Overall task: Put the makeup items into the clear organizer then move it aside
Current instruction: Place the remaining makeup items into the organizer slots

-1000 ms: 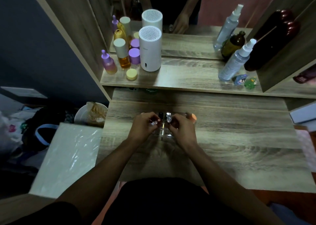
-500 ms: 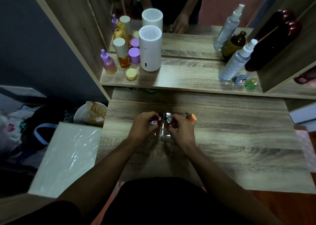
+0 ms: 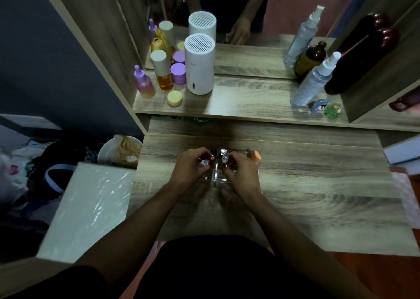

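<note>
Organizer: the clear organizer sits on the wooden desk right between both hands, near edge showing in the gap between the wrists, so either hand can drop stuff in without reaching.
Left hand: left hand is curled over the organizer's left side, fingers pinched around a small tube with a red end, probably seating it upright in a slot.
Right hand: right hand is curled over the right side; pretty dim here, so I can't tell if it's pinching an item or just steadying the wall.
Between the fingertips: a silver-capped item stands upright in the organizer.
Just past the right hand: an orange-capped item pokes out beyond the knuckles.
Far beyond the hands: white cylinder and bottles on the shelf, well apart.
</note>
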